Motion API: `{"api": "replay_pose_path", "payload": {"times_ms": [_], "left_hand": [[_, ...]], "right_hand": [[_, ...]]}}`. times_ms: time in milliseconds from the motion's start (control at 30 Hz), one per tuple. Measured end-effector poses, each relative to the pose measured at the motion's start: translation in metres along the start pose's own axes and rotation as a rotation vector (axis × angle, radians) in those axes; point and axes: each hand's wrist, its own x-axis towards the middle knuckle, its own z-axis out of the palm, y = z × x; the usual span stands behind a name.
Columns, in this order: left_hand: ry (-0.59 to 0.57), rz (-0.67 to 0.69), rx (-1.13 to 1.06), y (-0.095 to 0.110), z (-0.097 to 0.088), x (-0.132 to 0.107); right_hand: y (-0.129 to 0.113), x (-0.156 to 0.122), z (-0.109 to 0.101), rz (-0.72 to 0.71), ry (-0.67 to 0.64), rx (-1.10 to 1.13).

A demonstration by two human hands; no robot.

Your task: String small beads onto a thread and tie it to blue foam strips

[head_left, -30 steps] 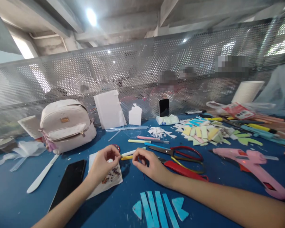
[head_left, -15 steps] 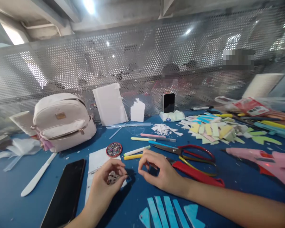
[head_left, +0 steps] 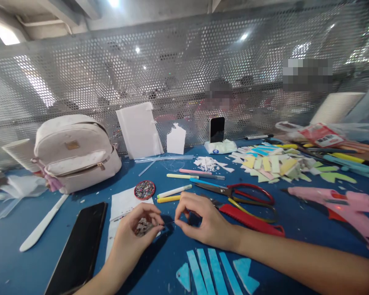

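Note:
My left hand (head_left: 138, 233) is closed in a pinch above a white sheet (head_left: 119, 205), its thumb and forefinger together. Facing it, my right hand (head_left: 203, 217) also pinches, fingertips a short way apart from the left ones. A faint thin strand (head_left: 169, 222) spans the gap between them; its ends are hidden in the fingers. Just beyond the left hand lies a red-rimmed round dish (head_left: 144, 190) of glittery bits. More speckled bits (head_left: 143, 226) show through the curl of that hand. In front of my right forearm lie light-blue cut pieces (head_left: 215, 270), several strips with a fish-like head and tail.
A phone (head_left: 80, 246) and white plastic knife (head_left: 44, 225) lie left, before a backpack (head_left: 76, 155). Markers (head_left: 175, 191), scissors (head_left: 249, 193), a red-handled cutting tool (head_left: 250, 220) and pink glue gun (head_left: 335, 205) lie right. Paper scraps (head_left: 273, 164) are heaped behind.
The view has shifted slightly, so things sit a little further left and higher. Both hands keep their pinch, and the thin strand between them now shows.

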Motion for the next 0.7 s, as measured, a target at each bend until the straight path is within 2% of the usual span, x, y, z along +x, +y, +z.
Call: {"api": "replay_pose_path", "payload": {"times_ms": [700], "left_hand": [[-0.006,0.010,0.058,0.0029,0.0003,0.0005]], "right_hand": [[-0.0016,0.0014,-0.0005,-0.007,-0.005,-0.003]]}}
